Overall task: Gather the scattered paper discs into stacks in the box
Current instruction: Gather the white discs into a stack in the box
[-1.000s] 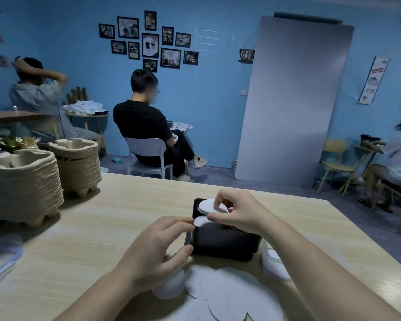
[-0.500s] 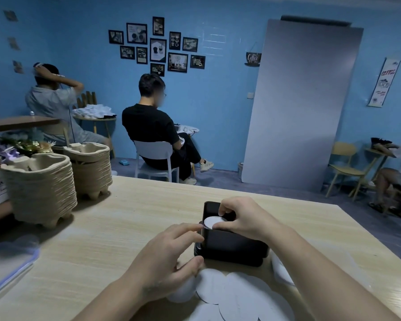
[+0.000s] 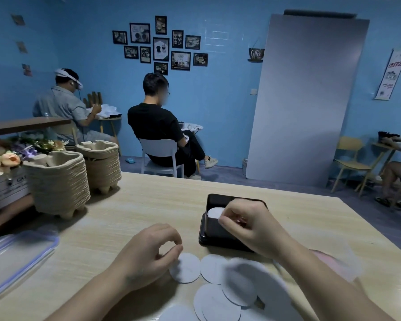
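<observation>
I am curling my left hand [image 3: 146, 253] over the wooden table [image 3: 148, 205], thumb and forefinger meeting in a pinch on the far rim of a paper disc [image 3: 186, 268] that is lying flat just beside my wrist. My right hand [image 3: 250, 228] is hovering over the black box [image 3: 214, 198] with its fingers bent in close beside the white stack [image 3: 214, 212] sitting inside; I cannot tell whether it is gripping a disc or only steadying the pile. More loose discs [image 3: 239, 288] are overlapping one another on the table in front of the box, nearer to me. I am judging these discs to be thin, very light and easily creased, and hard to lift while lying flat. So I am thinking the rim is the place to take hold, perhaps sliding one off its neighbour first and pinching gently.
</observation>
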Demonstrator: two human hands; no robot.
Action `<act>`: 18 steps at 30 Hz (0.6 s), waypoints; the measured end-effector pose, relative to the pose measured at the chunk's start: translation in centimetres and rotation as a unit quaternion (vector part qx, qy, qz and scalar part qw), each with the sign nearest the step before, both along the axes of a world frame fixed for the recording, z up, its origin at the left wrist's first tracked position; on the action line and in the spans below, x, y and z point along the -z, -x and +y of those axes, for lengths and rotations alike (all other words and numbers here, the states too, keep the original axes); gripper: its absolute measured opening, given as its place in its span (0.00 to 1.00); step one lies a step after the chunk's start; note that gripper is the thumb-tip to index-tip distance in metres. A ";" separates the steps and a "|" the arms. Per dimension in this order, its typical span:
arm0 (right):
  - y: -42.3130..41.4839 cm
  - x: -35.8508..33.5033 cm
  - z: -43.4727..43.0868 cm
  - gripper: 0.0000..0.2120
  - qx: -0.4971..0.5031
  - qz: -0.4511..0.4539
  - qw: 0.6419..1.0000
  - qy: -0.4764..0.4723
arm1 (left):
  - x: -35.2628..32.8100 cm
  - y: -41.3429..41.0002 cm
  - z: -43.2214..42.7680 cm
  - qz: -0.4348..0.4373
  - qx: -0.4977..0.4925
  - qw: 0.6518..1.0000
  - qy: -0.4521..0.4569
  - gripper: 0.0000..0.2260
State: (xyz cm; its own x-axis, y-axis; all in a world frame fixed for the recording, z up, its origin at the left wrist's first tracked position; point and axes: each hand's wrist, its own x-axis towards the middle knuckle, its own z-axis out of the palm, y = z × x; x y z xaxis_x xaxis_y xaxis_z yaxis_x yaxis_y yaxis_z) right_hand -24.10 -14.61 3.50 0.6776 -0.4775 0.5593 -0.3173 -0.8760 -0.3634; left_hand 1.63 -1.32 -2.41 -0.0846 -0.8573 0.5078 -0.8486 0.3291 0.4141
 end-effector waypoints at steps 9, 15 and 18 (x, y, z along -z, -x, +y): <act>1.3 5.4 2.9 0.06 -0.056 0.075 0.995 -0.041 | 1.6 0.7 0.1 -0.035 0.027 0.994 -0.095 0.15; 2.0 6.1 2.6 0.13 -0.057 0.143 0.988 -0.030 | 1.6 0.9 0.2 -0.046 0.026 0.994 -0.099 0.21; 2.1 6.4 2.7 0.17 -0.036 0.153 0.987 -0.036 | 1.6 0.9 0.3 -0.038 0.021 0.995 -0.089 0.19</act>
